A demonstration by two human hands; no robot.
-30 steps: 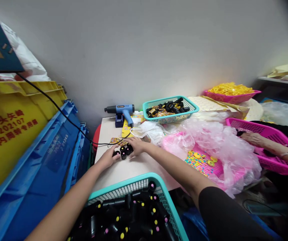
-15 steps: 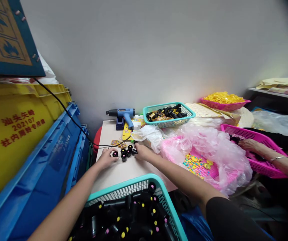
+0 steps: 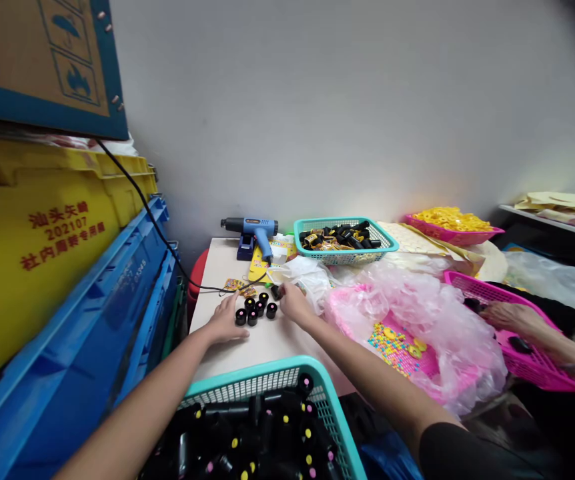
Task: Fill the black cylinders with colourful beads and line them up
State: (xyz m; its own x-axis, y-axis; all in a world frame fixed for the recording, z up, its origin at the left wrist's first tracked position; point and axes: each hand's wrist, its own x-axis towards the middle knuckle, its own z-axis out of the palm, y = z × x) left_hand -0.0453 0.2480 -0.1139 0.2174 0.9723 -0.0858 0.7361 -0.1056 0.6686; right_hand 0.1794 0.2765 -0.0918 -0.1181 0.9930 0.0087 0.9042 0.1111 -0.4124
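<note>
A cluster of several short black cylinders [image 3: 252, 317] stands upright on the white table, with small pink or yellow dots on their tops. My left hand [image 3: 225, 323] rests at the left of the cluster, fingers spread, beside the nearest cylinders and holding nothing. On the cluster's right side, my right hand [image 3: 295, 304] has its fingers closed on another black cylinder [image 3: 276, 292], partly hidden by the fingertips. Close in front of me, a turquoise basket [image 3: 312, 365] holds many black cylindrical pieces [image 3: 267, 433] with pink and yellow dots.
Behind my hands are printed wrappers [image 3: 240, 287], a cable and a blue heat gun [image 3: 262, 230]. A second turquoise basket [image 3: 387, 244] stands at the back. Rightward lie a plastic-lined pink basket [image 3: 432, 360] and another person's hand [image 3: 512, 317]. Blue crates [image 3: 92, 320] line the left.
My left hand's fingers have come away from a cylinder, which stands in the cluster. The cylinder near my right hand now stands upright, and that hand grips another. The view has shifted slightly.
</note>
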